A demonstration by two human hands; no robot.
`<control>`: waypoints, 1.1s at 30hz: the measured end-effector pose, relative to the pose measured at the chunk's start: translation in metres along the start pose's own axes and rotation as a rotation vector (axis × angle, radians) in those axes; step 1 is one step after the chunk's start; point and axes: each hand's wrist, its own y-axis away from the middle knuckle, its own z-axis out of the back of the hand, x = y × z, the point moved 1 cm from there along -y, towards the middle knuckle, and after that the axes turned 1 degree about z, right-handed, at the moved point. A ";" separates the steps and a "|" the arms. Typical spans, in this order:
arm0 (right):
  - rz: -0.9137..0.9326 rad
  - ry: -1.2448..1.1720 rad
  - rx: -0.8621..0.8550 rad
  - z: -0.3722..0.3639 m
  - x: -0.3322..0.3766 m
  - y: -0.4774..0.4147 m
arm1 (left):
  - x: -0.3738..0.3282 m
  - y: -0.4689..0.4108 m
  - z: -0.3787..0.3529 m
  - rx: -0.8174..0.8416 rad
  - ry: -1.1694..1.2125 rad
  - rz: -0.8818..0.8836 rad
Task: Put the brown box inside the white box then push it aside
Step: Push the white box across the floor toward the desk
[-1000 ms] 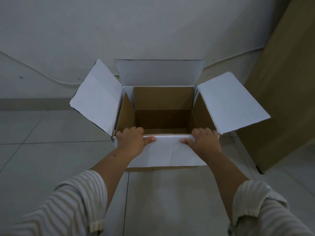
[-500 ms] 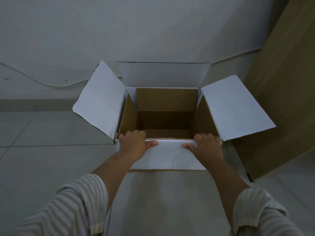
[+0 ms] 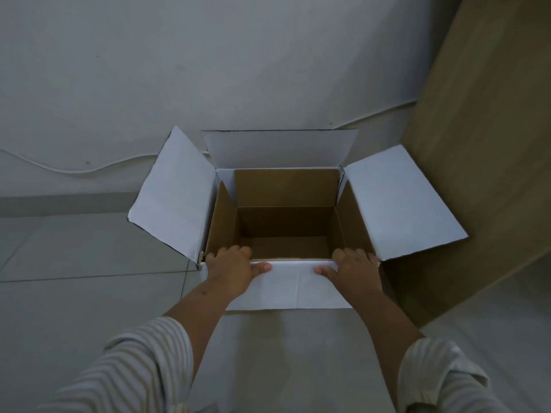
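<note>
The white box [image 3: 176,192] stands open on the floor with all its flaps spread outward. The brown box [image 3: 286,187] sits inside it, open at the top and with nothing in it. My left hand [image 3: 231,271] grips the near rim at its left corner, fingers hooked over the edge and thumb flat on the near white flap. At the right corner my right hand [image 3: 354,271] holds the same rim in the same way.
A tall wooden panel [image 3: 477,174] leans close to the box's right flap. The grey wall [image 3: 208,70] rises just behind the box, with a white cable [image 3: 74,169] running along it. Tiled floor [image 3: 74,293] lies to the left and in front.
The boxes have slid a little away from me, toward the wall and the wooden panel. Both hands have stayed on the near rim.
</note>
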 end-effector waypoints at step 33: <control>0.091 0.205 -0.005 0.014 -0.051 -0.043 | -0.043 -0.053 -0.003 0.063 -0.034 -0.069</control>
